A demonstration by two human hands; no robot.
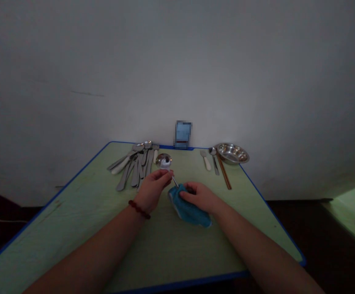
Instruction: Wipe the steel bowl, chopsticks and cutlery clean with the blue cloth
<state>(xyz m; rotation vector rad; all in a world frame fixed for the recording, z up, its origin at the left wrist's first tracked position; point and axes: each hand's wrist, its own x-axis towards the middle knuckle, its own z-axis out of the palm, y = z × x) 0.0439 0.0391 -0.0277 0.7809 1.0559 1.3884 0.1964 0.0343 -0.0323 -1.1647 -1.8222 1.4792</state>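
My left hand [152, 190], with a dark red bead bracelet on the wrist, pinches a steel spoon [164, 161] at its neck, the bowl pointing away from me. The spoon's thin handle runs down to the right into a crumpled blue cloth [190, 207]. My right hand [198, 197] rests on that cloth and grips it around the handle end, which the cloth hides. A loose pile of steel cutlery [134, 167] lies just beyond my left hand.
A steel dish [232, 153], a pair of wooden chopsticks [223, 171], a small spoon [213, 152] and a white-handled utensil [205, 160] lie at the far right of the blue-edged green table [73, 216]. A pixelated blue object [183, 134] stands at the wall behind.
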